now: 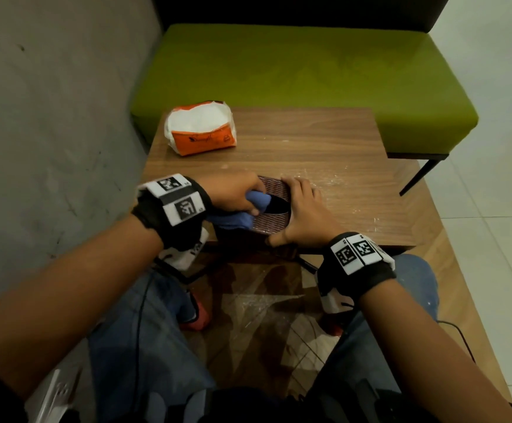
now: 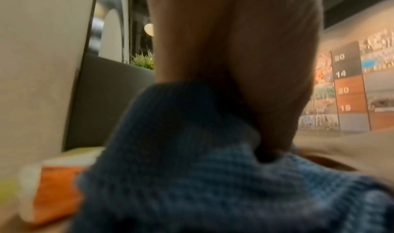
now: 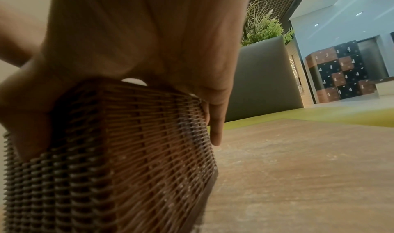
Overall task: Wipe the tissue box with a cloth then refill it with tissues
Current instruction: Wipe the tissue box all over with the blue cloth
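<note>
A dark brown woven tissue box (image 1: 271, 219) with an oval slot in its top stands near the front edge of the wooden table (image 1: 324, 141). My left hand (image 1: 233, 193) grips a bunched blue cloth (image 1: 242, 212) and presses it on the box's left top. In the left wrist view the cloth (image 2: 213, 177) fills the lower picture under my fingers. My right hand (image 1: 302, 212) clasps the box's right side, thumb at the near corner, fingers over the far edge. The right wrist view shows the woven side (image 3: 132, 152) under my palm. An orange and white tissue pack (image 1: 201, 128) lies at the table's far left.
A green bench seat (image 1: 294, 68) with a dark backrest stands behind the table. A grey wall (image 1: 50, 117) runs along the left. White specks mark the table right of the box. My knees sit below the front edge.
</note>
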### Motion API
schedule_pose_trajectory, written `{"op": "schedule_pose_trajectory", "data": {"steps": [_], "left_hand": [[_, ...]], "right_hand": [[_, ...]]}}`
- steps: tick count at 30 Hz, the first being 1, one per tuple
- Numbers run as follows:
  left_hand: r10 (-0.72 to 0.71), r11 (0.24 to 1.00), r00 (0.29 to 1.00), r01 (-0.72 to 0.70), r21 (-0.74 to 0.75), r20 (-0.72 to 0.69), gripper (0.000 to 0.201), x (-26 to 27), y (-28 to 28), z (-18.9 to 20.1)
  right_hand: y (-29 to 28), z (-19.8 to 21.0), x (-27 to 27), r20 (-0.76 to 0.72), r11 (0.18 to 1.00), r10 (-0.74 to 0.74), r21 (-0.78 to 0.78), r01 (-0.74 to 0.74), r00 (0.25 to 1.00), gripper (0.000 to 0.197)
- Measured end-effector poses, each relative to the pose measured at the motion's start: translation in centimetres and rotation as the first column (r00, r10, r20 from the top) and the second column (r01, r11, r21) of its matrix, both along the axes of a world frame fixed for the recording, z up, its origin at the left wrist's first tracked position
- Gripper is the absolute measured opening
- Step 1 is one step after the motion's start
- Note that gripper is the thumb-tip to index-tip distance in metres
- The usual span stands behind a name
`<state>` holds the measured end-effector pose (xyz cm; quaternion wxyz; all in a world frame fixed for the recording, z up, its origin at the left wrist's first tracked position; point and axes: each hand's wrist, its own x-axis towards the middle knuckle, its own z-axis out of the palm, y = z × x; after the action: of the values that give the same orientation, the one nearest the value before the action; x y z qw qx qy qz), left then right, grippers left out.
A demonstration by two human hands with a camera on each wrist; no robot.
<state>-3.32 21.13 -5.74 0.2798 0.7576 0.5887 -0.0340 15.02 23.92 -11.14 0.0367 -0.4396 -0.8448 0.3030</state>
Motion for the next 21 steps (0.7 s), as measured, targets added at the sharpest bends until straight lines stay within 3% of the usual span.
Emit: {"op": "schedule_pose_trajectory", "data": {"steps": [3, 11, 17, 21], "left_hand": [[0.003, 1.0, 1.0, -0.003, -0.031, -0.003, 0.016, -1.3, -0.2, 0.0], [0.18, 0.967, 0.972, -0.203, 0.152, 0.154, 0.016, 3.6, -0.3, -2.8], [-0.009, 0.999, 1.0, 0.009, -0.036, -0.007, 0.009, 0.2, -0.6, 0.3], [-0.036, 0.995, 0.999, 0.037, -0.094, 0.01, 0.01, -0.7, -1.1, 0.9]], "right_hand": [[0.0, 0.1, -0.1, 0.028, 1.0, 0.022, 0.005, -0.022, 0.999, 0.127], [-0.1, -0.2, -0.1, -0.002, 1.0, -0.004, 0.006, 0.004, 1.0, 0.12], [0.1, 0.2, 0.0, 0.072, 0.997, 0.057, 0.045, -0.061, 0.996, 0.123], [1.4, 1.0, 0.1, 0.17, 0.98, 0.197, -0.009, -0.198, 0.965, 0.126]]}}
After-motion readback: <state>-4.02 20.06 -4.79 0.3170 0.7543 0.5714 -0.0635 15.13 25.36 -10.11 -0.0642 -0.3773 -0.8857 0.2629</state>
